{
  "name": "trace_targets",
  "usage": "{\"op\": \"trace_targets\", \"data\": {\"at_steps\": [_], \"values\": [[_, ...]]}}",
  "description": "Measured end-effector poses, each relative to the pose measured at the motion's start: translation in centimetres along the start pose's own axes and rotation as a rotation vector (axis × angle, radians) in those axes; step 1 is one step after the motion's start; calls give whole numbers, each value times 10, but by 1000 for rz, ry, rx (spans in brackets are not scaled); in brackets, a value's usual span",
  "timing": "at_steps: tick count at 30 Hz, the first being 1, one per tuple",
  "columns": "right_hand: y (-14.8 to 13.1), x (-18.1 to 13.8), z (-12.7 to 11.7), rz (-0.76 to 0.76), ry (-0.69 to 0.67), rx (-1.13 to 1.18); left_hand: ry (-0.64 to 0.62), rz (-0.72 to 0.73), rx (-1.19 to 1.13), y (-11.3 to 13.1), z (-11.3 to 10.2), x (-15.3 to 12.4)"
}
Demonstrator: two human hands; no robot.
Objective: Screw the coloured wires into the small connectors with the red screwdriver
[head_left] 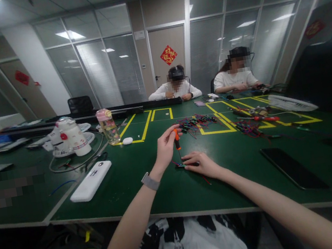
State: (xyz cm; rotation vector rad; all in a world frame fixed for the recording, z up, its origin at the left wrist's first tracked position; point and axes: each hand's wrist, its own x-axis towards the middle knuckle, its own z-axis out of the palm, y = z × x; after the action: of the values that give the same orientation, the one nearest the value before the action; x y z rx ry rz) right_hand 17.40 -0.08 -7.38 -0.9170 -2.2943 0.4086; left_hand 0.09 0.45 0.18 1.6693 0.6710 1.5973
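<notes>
My left hand (pixel 165 145) is closed around the top of a screwdriver (pixel 177 143) with an orange and black handle. The screwdriver stands upright, its thin shaft reaching down to a small green circuit board (pixel 179 166) on the table. At the board's right end, my right hand (pixel 203 165) grips it with the fingertips, low against the tabletop. Red wire shows on both sides of the board, partly under the right hand. What the screwdriver's tip touches is too small to make out.
Beyond my hands lies a heap of wired boards (pixel 197 123), with another bundle (pixel 249 127) to the right. A black phone (pixel 292 167), a white power bank (pixel 91 181), a bottle (pixel 108 128) and a white earbud case (pixel 127 140) rest on the green table. Two people sit opposite.
</notes>
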Motion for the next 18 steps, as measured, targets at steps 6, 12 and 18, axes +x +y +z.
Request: {"op": "trace_targets", "data": {"at_steps": [6,12,18], "values": [[0,0,0,1,3,-4,87,118,244,0,-3,-3],[0,-1,0,16,-4,-3,83,215,393,7,1,-9],[-1,0,-1,8,-3,0,-8,165,265,6,2,-8]]}}
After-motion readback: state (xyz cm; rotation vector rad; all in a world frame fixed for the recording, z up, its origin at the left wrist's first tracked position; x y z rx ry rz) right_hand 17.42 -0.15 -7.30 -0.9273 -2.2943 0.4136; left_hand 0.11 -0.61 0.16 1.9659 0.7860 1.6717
